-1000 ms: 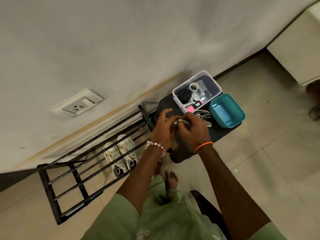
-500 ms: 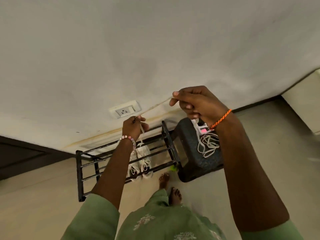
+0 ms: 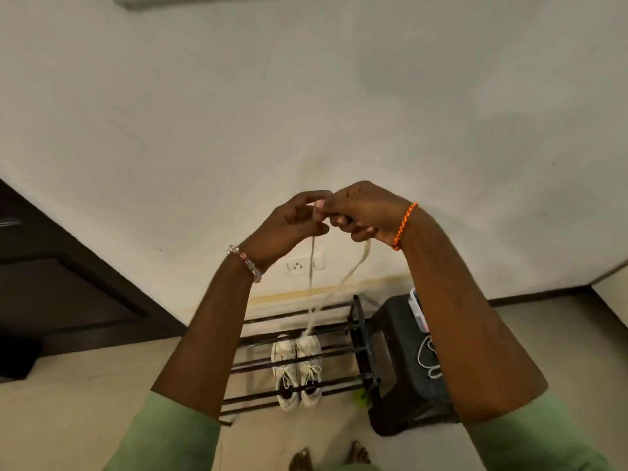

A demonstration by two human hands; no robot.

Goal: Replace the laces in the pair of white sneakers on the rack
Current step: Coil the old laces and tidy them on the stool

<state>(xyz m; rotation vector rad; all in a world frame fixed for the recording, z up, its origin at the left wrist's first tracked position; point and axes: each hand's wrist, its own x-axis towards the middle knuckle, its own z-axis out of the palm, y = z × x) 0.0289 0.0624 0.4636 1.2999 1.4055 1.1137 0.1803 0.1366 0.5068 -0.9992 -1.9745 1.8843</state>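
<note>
White lace (image 3: 311, 287) hung doubled from both pinching hands (image 3: 343, 214), ready to go into the shoes (image 3: 299, 372) next.

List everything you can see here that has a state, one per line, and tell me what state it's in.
Left hand: raised, pinching the lace.
Right hand: raised, fingers curled round the lace.
Lace: hanging in a loop below both hands.
White sneakers: side by side in the rack, laces in.
Shoe rack: standing against the wall.
Black stool: upright beside the rack, loose laces lying on top.
Clear box: on the stool, mostly hidden.
</note>
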